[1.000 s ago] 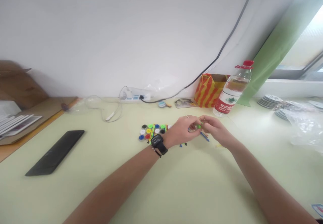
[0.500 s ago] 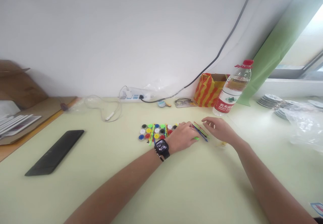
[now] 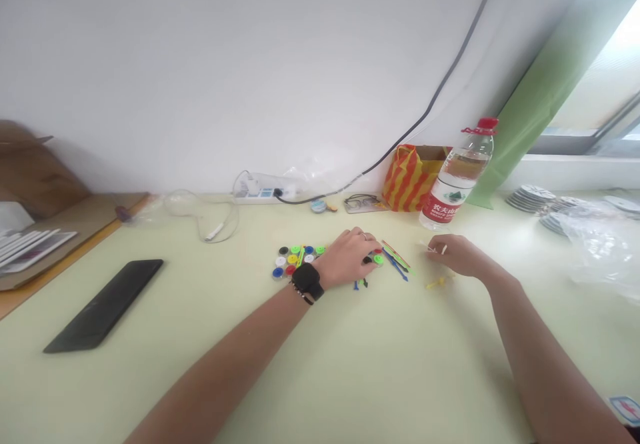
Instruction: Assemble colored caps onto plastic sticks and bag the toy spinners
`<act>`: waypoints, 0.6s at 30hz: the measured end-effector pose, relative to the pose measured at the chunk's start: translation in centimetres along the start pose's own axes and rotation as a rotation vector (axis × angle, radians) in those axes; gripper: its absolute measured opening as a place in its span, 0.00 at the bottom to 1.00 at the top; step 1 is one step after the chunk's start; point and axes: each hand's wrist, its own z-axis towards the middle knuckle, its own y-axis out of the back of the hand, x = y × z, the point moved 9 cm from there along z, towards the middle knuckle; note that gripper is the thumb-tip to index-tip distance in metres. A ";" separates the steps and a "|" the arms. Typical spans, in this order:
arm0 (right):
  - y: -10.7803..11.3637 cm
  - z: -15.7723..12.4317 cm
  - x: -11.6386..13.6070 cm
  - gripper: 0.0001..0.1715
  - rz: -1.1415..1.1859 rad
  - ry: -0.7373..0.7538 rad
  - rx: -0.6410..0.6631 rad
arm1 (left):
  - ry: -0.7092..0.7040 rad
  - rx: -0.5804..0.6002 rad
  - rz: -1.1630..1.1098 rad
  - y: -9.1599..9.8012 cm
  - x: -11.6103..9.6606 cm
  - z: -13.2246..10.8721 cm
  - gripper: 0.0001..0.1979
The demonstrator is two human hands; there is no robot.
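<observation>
My left hand [image 3: 350,257], with a black watch [image 3: 306,279] on the wrist, lies palm down over a cluster of small coloured round pieces [image 3: 293,259] on the pale green table [image 3: 350,364]. Its fingers are bent, with the tips at a green round piece [image 3: 379,259]; whether they grip anything is hidden. Several thin coloured sticks [image 3: 397,259] lie just right of it. My right hand [image 3: 457,255] hovers further right, its fingers pinched on a thin white stick [image 3: 431,248]. A yellow stick [image 3: 437,281] lies on the table below that hand.
A water bottle [image 3: 457,184] and a striped bag [image 3: 410,181] stand at the back right by the wall. Glasses [image 3: 363,202], a power strip [image 3: 260,194] and a cable [image 3: 210,231] lie behind. A black phone [image 3: 105,304] is at the left, stacked discs [image 3: 533,199] and a plastic bag [image 3: 600,244] at the right.
Both hands were pinched together around a green piece. They parted: the left went down onto the round pieces, the right moved right and now pinches a white stick.
</observation>
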 end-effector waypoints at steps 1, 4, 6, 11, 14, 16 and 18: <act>0.2 0.0 0.4 0.14 0.011 0.010 -0.008 | 0.012 0.019 0.001 0.2 0.4 0.0 0.14; 0.9 -0.1 1.9 0.17 0.060 0.032 -0.047 | 0.040 0.085 0.017 0.1 1.4 -0.1 0.14; 1.2 -0.3 3.2 0.19 0.095 0.050 -0.059 | 0.045 0.110 0.025 -0.2 1.8 -0.2 0.13; 1.0 -0.8 7.5 0.22 0.169 0.180 -0.087 | 0.070 0.103 0.060 -0.9 2.3 -0.2 0.11; 0.2 -1.2 9.9 0.24 0.236 0.245 -0.093 | 0.077 0.077 0.078 -0.9 2.1 -0.2 0.10; -0.4 -1.5 11.1 0.25 0.305 0.275 -0.082 | 0.075 0.056 0.076 -0.5 1.8 -0.1 0.10; -0.7 -1.7 12.2 0.26 0.386 0.294 -0.075 | 0.078 0.022 0.047 0.1 1.5 0.0 0.12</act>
